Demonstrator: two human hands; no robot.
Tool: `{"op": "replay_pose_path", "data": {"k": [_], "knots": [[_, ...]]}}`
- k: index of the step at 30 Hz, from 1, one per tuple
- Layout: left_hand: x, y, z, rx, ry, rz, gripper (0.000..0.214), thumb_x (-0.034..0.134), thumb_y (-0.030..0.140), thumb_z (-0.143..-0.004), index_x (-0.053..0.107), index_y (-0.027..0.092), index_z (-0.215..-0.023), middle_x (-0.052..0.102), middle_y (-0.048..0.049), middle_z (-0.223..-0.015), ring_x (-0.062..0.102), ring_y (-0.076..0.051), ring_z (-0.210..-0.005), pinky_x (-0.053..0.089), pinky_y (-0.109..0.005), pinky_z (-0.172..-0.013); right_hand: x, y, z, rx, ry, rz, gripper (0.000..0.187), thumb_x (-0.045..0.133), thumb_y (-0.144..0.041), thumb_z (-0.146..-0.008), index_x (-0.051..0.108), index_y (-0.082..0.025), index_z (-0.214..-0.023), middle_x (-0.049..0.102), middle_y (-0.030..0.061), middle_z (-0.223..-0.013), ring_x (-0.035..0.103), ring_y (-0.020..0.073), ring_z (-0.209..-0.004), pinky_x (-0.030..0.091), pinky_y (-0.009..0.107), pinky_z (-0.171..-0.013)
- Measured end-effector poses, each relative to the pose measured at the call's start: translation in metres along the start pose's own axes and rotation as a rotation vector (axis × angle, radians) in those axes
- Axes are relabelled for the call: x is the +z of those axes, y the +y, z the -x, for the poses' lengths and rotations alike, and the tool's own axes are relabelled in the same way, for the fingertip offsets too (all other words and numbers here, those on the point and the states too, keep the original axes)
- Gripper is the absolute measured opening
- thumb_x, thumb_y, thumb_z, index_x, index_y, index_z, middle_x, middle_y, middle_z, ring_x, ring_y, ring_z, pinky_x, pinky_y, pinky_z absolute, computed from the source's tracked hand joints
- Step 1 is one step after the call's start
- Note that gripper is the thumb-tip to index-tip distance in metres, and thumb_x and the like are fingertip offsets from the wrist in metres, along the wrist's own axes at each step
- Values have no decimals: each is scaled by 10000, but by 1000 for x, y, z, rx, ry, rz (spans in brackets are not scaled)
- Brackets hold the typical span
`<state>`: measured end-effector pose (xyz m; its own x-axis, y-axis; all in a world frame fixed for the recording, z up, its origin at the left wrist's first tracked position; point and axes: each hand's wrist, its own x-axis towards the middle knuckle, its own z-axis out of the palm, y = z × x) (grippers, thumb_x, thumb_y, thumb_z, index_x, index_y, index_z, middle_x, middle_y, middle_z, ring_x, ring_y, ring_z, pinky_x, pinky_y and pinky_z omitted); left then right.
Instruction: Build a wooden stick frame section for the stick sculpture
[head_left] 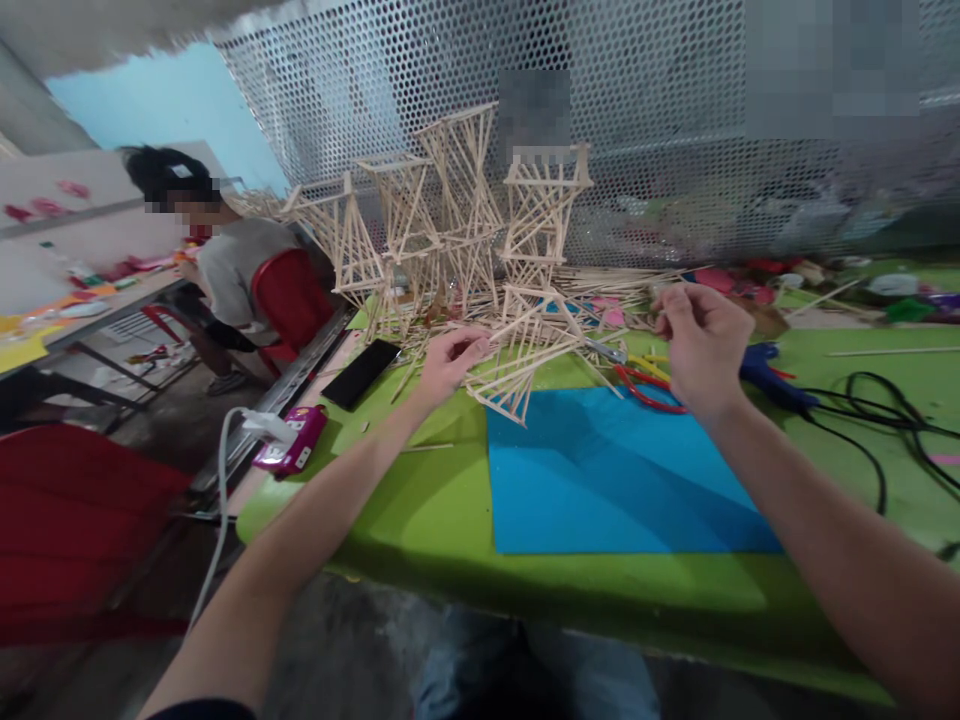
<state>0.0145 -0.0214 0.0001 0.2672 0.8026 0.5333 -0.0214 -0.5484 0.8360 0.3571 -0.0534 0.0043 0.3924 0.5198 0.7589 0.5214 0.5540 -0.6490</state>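
My left hand [453,362] is closed at the left end of a small frame of thin wooden sticks [529,372]. The frame lies tilted over the top edge of a blue sheet [600,490]. Raised to the right of it, my right hand [701,340] has thumb and fingers pinched together; I cannot make out what is between them. Pliers with red and yellow handles [649,400] lie just left of my right hand. Behind it is a blue glue gun [776,378] with a black cord.
Several stick towers [465,200] stand at the back, before a perforated metal panel [660,120]. Loose sticks [615,283] lie around their bases. A black phone [362,374] and a purple power strip [294,440] are on the left. Beyond, a person sits on a red chair [289,300].
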Motion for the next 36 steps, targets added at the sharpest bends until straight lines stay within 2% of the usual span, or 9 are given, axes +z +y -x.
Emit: {"op": "replay_pose_path", "data": {"k": [4,7,11,13,16,20,24,31,36], "knots": [[-2,-1,0,-89,29,139,413,821,578,-833,788,178,-931,643,-7,-724,406,-62,-513,279,-237,-470,2,-12,8,-71,-120,87,316,609,-518,-1025,746,-250,-930,726,30,-770,642,197,-618,498,339,-554],[-3,-6,-4,-105,64,217,385,840,554,-816,784,189,-925,641,2,-727,360,-49,-489,233,-238,-448,5,-28,17,-103,-189,106,269,628,-481,-1017,765,-258,-958,779,44,-855,705,214,-693,541,339,-588],[-5,-14,-8,-83,69,267,350,831,534,-833,780,200,-926,635,7,-736,341,-42,-478,205,-242,-437,7,-41,27,-133,-316,130,274,596,-445,-1037,762,-260,-921,777,27,-820,685,185,-658,548,326,-619],[-5,-14,-7,-67,58,271,327,821,515,-855,781,201,-937,626,9,-737,351,-40,-480,214,-238,-439,7,-45,30,-71,-379,95,319,581,-469,-1044,759,-257,-884,754,16,-755,634,162,-590,519,314,-576],[-2,-9,-2,-32,57,233,302,810,496,-883,789,203,-950,619,11,-729,389,-48,-507,264,-231,-467,12,-49,33,123,-430,-77,349,639,-545,-999,779,-253,-868,728,15,-708,546,141,-514,430,300,-469],[4,0,4,58,88,102,305,785,511,-910,807,216,-986,657,-6,-765,461,-72,-580,328,-230,-526,20,-56,38,351,-387,-297,278,805,-542,-874,840,-269,-910,756,25,-784,516,129,-541,433,310,-482],[9,6,8,122,114,4,319,759,528,-929,808,220,-995,692,-19,-792,514,-95,-626,366,-239,-561,24,-64,41,488,-353,-442,216,879,-481,-804,859,-279,-879,768,27,-823,496,116,-564,412,303,-490],[11,17,12,243,82,-92,252,715,446,-983,798,214,-1036,719,-38,-872,593,-121,-733,418,-251,-627,22,-70,38,570,-324,-440,185,872,-426,-795,808,-259,-749,695,18,-715,475,109,-557,348,290,-478],[11,19,13,290,73,-146,253,696,444,-996,787,213,-1046,709,-36,-884,572,-119,-719,404,-257,-624,23,-68,36,598,-287,-456,175,876,-399,-760,776,-259,-727,669,12,-699,463,113,-562,328,285,-482]]}}
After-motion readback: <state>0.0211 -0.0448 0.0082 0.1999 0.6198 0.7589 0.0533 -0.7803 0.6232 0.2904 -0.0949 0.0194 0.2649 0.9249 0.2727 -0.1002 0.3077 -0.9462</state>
